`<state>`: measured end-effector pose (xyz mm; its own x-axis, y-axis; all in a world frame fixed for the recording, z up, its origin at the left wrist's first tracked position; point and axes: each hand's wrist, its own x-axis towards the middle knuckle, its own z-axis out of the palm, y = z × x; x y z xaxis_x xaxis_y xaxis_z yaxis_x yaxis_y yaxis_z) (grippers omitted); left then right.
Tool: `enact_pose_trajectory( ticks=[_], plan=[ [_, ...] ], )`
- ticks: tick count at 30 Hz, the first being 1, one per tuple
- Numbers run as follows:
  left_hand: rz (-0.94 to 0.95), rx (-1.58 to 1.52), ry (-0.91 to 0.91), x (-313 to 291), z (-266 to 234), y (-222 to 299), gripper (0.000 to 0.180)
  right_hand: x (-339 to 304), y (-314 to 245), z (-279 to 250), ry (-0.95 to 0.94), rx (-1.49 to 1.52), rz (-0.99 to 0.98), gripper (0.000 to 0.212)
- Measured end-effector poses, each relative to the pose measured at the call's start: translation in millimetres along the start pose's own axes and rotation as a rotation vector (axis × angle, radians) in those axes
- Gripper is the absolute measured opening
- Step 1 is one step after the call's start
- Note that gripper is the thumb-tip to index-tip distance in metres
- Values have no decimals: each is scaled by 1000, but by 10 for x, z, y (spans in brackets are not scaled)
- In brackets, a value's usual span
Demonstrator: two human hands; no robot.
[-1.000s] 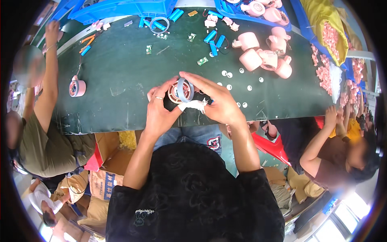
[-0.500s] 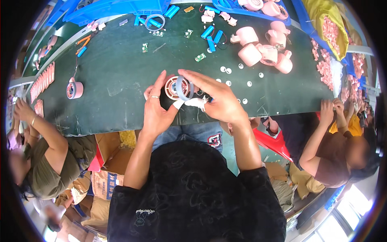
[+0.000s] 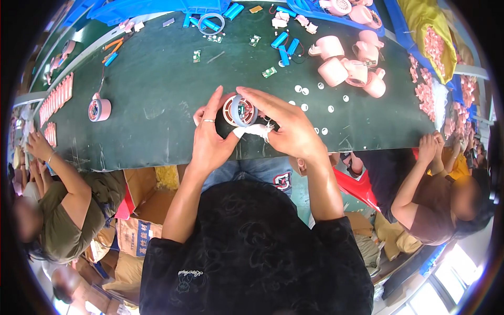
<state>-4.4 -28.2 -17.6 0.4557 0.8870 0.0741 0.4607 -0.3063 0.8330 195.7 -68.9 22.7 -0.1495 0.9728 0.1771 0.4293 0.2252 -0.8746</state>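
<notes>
Over the near middle of the green table I hold a round pink fan housing point(image 3: 249, 110) with a small circuit board showing inside it. My left hand point(image 3: 212, 137) curves around the housing's left side, fingers pointing away and thumb at its near edge. Tilted across the housing's open face is a grey ring point(image 3: 234, 109). My right hand point(image 3: 291, 126) is closed about the ring and the housing's right side, fingertips at the far edge. White covers wrap both thumbs. How far the ring sits in the housing cannot be made out.
Several pink fan bodies point(image 3: 354, 68) are heaped at right, near small white discs point(image 3: 305, 91). Blue battery cells point(image 3: 283, 55), circuit boards point(image 3: 269, 72) and another grey ring point(image 3: 211, 24) lie beyond. A pink fan head point(image 3: 99, 109) stands at left. Co-workers sit on both sides.
The grey ring has shifted left and turned over the housing's face, uncovering more of its right side. Both hands stay around the housing. The whole view has shifted slightly.
</notes>
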Motion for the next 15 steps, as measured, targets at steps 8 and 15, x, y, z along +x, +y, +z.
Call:
enact_pose_trajectory(
  ticks=[8,15],
  plan=[
    [71,-15,8,14,-7,-1,94,19,-79,32,4,-127,-45,76],
    [-16,-53,-7,10,-26,8,95,57,-147,77,5,-202,-18,74]
  ],
)
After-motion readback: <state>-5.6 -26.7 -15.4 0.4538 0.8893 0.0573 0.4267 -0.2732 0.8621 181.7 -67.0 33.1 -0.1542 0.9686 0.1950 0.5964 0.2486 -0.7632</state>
